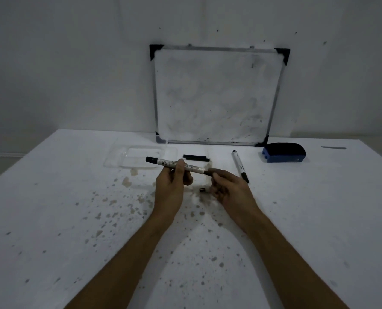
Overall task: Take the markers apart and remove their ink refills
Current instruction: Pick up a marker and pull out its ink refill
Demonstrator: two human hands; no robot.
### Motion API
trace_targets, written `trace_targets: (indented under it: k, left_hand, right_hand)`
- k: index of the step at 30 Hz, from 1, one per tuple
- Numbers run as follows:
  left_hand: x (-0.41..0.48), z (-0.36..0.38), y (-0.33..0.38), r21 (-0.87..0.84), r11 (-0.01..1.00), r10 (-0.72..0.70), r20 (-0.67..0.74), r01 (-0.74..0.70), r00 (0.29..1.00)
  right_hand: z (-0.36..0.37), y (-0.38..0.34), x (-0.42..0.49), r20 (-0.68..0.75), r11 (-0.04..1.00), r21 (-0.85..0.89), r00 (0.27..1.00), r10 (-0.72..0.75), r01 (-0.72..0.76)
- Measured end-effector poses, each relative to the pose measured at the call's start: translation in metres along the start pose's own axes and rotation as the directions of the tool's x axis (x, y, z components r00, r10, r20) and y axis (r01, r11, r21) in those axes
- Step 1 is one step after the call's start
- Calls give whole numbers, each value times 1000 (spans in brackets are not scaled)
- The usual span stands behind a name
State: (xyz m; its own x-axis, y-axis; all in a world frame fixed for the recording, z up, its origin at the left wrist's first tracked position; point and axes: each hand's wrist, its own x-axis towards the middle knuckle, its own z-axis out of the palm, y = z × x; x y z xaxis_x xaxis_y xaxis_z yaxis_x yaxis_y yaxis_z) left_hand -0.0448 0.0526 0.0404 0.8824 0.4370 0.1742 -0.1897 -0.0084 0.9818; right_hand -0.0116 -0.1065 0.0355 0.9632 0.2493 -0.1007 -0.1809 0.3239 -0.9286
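Observation:
My left hand grips a white marker by the middle of its barrel and holds it level above the table, black cap to the left. My right hand pinches a dark piece sticking out of the barrel's right end. A small black end plug lies on the table under my hands. A second white marker lies whole to the right. Two black refill sticks lie side by side behind my hands.
A clear plastic tray sits at the back left. A small whiteboard leans on the wall. A blue eraser rests at the back right. The white table is speckled with stains.

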Motion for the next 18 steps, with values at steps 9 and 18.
trace_targets:
  k: [9, 18]
  left_hand:
    - [12, -29, 7, 239, 971, -46, 133, 13, 990]
    - [9, -42, -19, 788, 470, 153, 371, -397, 916]
  right_hand:
    - [-16, -10, 4, -144, 988, 145, 989, -22, 43]
    - [-13, -3, -2, -139, 991, 19, 982, -128, 132]
